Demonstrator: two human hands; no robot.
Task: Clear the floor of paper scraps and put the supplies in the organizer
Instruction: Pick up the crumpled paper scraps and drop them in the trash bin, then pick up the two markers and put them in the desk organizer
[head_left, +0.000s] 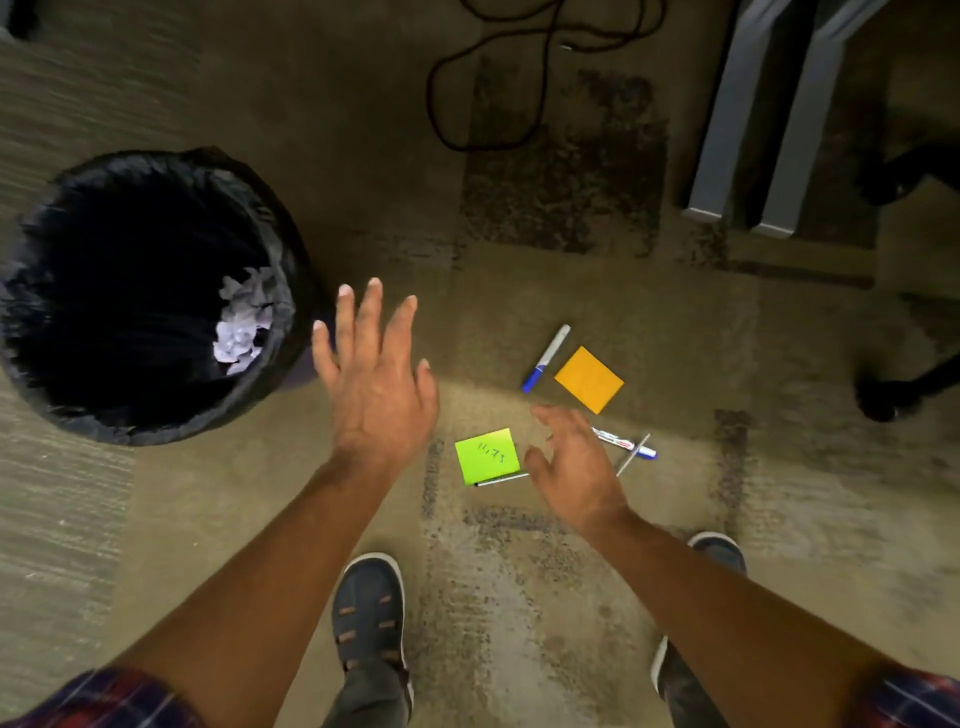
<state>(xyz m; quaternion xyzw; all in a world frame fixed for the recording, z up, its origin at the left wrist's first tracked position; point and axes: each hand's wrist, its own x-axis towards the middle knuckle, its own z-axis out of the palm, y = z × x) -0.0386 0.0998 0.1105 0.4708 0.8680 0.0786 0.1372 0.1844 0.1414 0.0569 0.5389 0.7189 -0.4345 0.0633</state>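
Observation:
A green sticky-note pad (487, 455) with writing on it lies on the carpet, a thin pen (501, 479) along its lower edge. An orange sticky-note pad (589, 380) lies farther right, with a blue-capped marker (545, 359) beside it. Another marker (626, 444) and a thin stick (632, 455) lie crossed just right of my right hand (574, 465), which hovers open above the carpet between the green pad and that marker. My left hand (375, 376) is open with fingers spread, beside the bin. Crumpled white paper (243, 323) lies inside the bin.
A round bin with a black liner (283, 249) stands at the left. A black cable (485, 85) loops on the carpet at the top. Grey desk legs (753, 135) and a chair base (893, 389) stand at the right. My shoes (369, 608) are at the bottom.

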